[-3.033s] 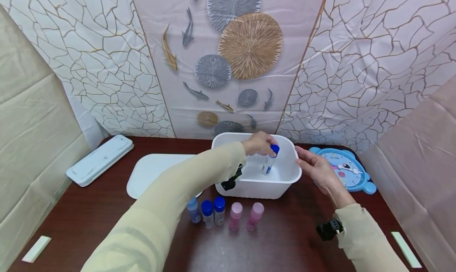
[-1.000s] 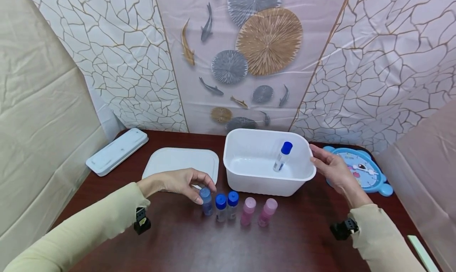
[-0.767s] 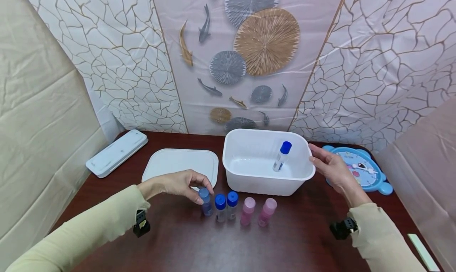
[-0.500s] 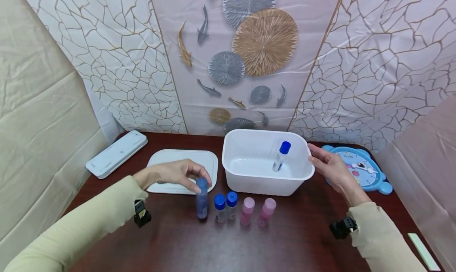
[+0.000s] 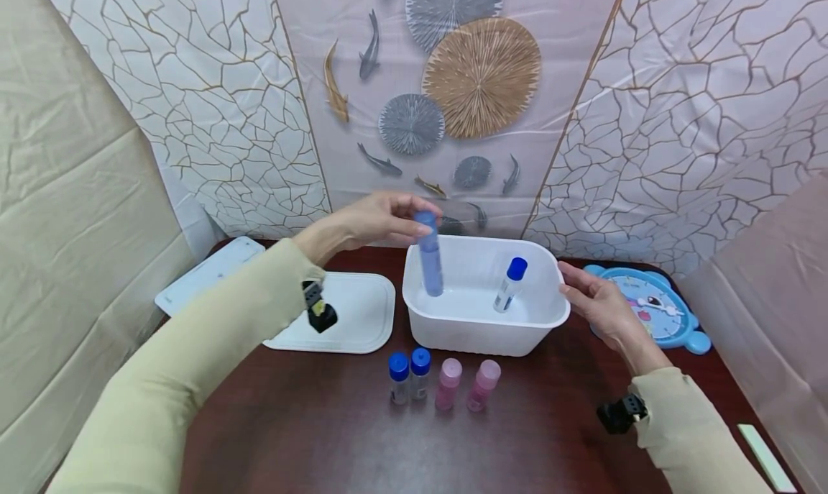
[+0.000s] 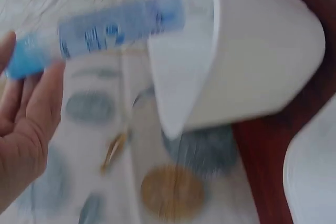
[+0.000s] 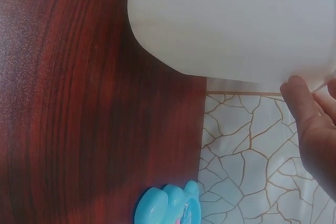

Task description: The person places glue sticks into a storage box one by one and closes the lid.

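Over white tub [image 5: 481, 336]: left hand [image 5: 382, 221] pinches blue bottle [image 5: 430, 260]; right hand [image 5: 598, 307] flat on rim.

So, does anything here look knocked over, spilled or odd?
Nothing spilled or broken. The one slanted thing is the blue-capped bottle in the tub, which leans rather than stands. The left hand holds a blue bottle over the tub; four bottles stand upright on the table.

Pale yellow-beige long sleeves on both arms, a small black camera strapped under each wrist, hands bare.
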Demonstrator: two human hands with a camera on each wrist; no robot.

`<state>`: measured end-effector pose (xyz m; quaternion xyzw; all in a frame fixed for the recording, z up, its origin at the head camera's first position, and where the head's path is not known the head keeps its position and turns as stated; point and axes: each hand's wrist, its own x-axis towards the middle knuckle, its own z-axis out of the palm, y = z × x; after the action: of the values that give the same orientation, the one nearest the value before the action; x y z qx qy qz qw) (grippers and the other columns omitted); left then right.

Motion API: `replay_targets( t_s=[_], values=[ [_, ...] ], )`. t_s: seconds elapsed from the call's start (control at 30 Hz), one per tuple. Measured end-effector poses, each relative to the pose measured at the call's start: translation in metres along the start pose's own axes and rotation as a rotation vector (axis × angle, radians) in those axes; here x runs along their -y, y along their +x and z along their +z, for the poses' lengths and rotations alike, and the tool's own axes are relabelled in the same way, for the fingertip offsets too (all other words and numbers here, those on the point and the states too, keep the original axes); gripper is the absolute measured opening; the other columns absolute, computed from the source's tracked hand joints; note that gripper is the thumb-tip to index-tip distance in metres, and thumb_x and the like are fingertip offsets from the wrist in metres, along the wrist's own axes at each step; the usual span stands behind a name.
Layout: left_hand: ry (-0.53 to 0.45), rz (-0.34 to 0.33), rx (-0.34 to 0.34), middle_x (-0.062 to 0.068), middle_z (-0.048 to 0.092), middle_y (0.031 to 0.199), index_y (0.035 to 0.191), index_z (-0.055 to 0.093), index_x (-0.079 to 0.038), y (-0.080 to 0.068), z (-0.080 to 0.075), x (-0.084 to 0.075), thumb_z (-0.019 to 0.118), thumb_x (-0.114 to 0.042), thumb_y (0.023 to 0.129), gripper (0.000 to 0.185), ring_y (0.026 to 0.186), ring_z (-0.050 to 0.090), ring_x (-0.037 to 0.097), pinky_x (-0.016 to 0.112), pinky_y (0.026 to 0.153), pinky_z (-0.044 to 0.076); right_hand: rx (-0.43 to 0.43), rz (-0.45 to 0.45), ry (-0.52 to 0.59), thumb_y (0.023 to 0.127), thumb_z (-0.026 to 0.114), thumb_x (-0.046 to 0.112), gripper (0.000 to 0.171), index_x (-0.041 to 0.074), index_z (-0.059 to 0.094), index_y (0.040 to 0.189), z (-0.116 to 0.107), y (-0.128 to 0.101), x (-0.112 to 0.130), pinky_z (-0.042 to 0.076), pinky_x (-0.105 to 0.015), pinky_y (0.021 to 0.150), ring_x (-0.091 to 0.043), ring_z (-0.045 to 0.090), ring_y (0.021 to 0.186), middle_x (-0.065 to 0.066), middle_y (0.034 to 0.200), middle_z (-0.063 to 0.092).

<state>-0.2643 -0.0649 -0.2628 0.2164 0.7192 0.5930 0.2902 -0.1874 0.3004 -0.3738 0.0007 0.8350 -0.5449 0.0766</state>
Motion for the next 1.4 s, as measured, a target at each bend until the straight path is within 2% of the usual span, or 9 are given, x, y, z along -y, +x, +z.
replay_targets(
  t_s=[0.17, 0.27, 0.33, 0.43, 0.63, 0.83, 1.1, 1.23, 1.4],
  values=[
    [-0.010, -0.008, -0.068, 0.005, 0.063, 0.103, 0.125, 0.056, 0.001, 0.040, 0.038, 0.009, 0.065, 0.001, 0.086, 0.040, 0.088, 0.061, 0.012, 0.033, 0.092, 0.051, 0.000, -0.010, -0.004, 0.098, 0.049, 0.029, 0.061, 0.008, 0.023, 0.149, 0.001, 0.001, -0.002, 0.049, -0.014, 0.085, 0.000, 0.051, 0.111, -0.021, 0.150, 0.030],
    [0.026, -0.038, -0.078, 0.006, 0.064, 0.103, 0.123, 0.059, -0.002, 0.058, 0.059, 0.017, 0.067, -0.002, 0.085, 0.039, 0.093, 0.062, 0.014, 0.028, 0.087, 0.053, -0.007, -0.002, -0.008, 0.098, 0.050, 0.028, 0.061, 0.008, 0.023, 0.149, 0.002, 0.001, -0.001, 0.049, -0.017, 0.087, -0.012, 0.051, 0.118, -0.021, 0.150, 0.029],
    [0.058, -0.060, -0.083, 0.007, 0.064, 0.103, 0.121, 0.061, -0.003, 0.067, 0.072, 0.021, 0.068, -0.003, 0.084, 0.037, 0.095, 0.062, 0.015, 0.025, 0.083, 0.054, -0.011, 0.005, -0.005, 0.098, 0.050, 0.028, 0.061, 0.008, 0.023, 0.149, 0.003, 0.002, -0.001, 0.048, -0.020, 0.088, -0.023, 0.049, 0.124, -0.020, 0.150, 0.029],
    [0.122, -0.087, -0.086, 0.008, 0.066, 0.109, 0.115, 0.065, -0.006, 0.078, 0.089, 0.027, 0.072, -0.007, 0.082, 0.034, 0.094, 0.062, 0.014, 0.021, 0.076, 0.054, -0.012, 0.015, -0.006, 0.098, 0.050, 0.028, 0.061, 0.009, 0.023, 0.149, 0.004, 0.002, 0.000, 0.046, -0.023, 0.090, -0.037, 0.038, 0.131, -0.020, 0.151, 0.028],
    [0.307, -0.092, -0.088, 0.004, 0.069, 0.104, 0.107, 0.071, -0.009, 0.094, 0.115, 0.041, 0.078, -0.009, 0.077, 0.031, 0.088, 0.059, 0.009, 0.016, 0.070, 0.051, -0.004, 0.007, 0.003, 0.099, 0.048, 0.027, 0.059, 0.009, 0.022, 0.149, 0.005, 0.001, 0.000, 0.046, -0.023, 0.091, -0.037, 0.038, 0.132, -0.020, 0.151, 0.028],
    [0.405, -0.085, -0.089, 0.001, 0.070, 0.105, 0.103, 0.073, -0.012, 0.103, 0.130, 0.050, 0.080, -0.009, 0.073, 0.031, 0.096, 0.061, 0.008, 0.013, 0.073, 0.049, 0.006, -0.013, 0.006, 0.099, 0.047, 0.026, 0.058, 0.009, 0.022, 0.149, 0.005, 0.000, -0.001, 0.045, -0.025, 0.093, -0.037, 0.037, 0.132, -0.020, 0.151, 0.027],
    [0.461, -0.092, -0.064, 0.003, 0.068, 0.113, 0.106, 0.072, -0.011, 0.105, 0.137, 0.049, 0.079, -0.007, 0.075, 0.032, 0.107, 0.060, 0.012, 0.015, 0.082, 0.049, 0.015, -0.022, 0.036, 0.100, 0.046, 0.025, 0.059, 0.008, 0.021, 0.149, 0.004, -0.002, -0.001, 0.046, -0.020, 0.092, -0.038, 0.035, 0.133, -0.021, 0.151, 0.026],
    [0.459, -0.118, -0.058, 0.002, 0.069, 0.111, 0.104, 0.073, -0.012, 0.106, 0.140, 0.049, 0.079, -0.009, 0.075, 0.030, 0.103, 0.062, 0.011, 0.017, 0.084, 0.049, 0.008, -0.014, 0.043, 0.100, 0.046, 0.025, 0.058, 0.008, 0.021, 0.149, 0.003, -0.002, -0.001, 0.046, -0.019, 0.091, -0.037, 0.034, 0.133, -0.021, 0.151, 0.026],
    [0.440, -0.125, -0.052, 0.002, 0.070, 0.108, 0.102, 0.073, -0.012, 0.106, 0.143, 0.049, 0.078, -0.009, 0.076, 0.026, 0.097, 0.063, 0.010, 0.019, 0.082, 0.051, 0.003, -0.001, 0.033, 0.100, 0.046, 0.025, 0.058, 0.009, 0.021, 0.150, 0.001, -0.002, -0.001, 0.044, -0.023, 0.093, -0.036, 0.035, 0.133, -0.020, 0.152, 0.026]
  ],
)
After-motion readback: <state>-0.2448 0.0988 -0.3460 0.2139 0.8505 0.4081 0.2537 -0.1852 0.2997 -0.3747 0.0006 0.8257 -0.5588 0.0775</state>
